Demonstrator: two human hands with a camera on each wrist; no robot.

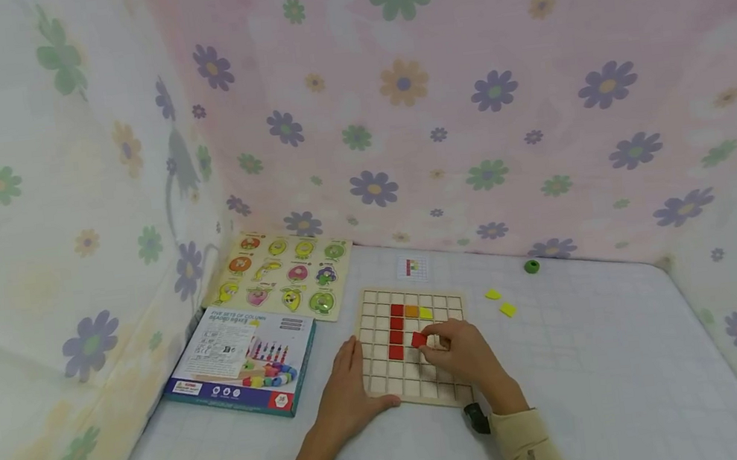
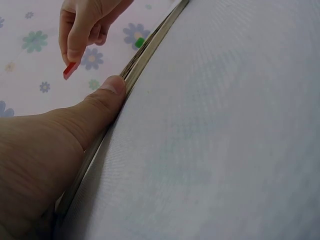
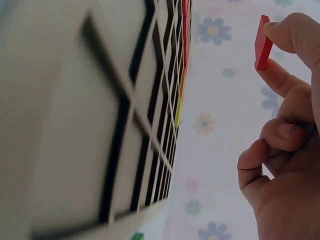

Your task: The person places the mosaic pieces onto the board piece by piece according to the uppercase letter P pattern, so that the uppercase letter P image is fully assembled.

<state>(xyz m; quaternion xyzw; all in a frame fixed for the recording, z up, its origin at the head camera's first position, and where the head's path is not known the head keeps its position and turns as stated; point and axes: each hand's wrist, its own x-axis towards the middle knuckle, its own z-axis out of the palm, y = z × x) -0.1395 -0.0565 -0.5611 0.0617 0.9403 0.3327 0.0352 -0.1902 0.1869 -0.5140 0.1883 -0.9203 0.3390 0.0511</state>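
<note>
1. Surrounding the work, flowered cloth (image 1: 363,118) hangs along the far edge and sides of the white-covered worktop (image 1: 627,383).
2. A fruit puzzle (image 1: 279,273) lies in the worktop's far-left corner; a toy box (image 1: 234,360) sits at its left edge.
3. The grid board (image 1: 385,387) lies right of the box, bearing a red column (image 1: 395,323), an orange tile (image 1: 411,312) and a yellow tile (image 1: 425,312).
4. The left hand (image 1: 348,397) braces the board's near-left corner, grasping nothing.
5. A pattern card (image 1: 413,267) lies near the far edge.
6. The right hand (image 1: 458,352) pinches a red tile (image 1: 418,339) above the board, right of the column.
7. Tile-placing seems in hand; the next move likely calls for squaring this tile with a cell, then releasing.
</note>
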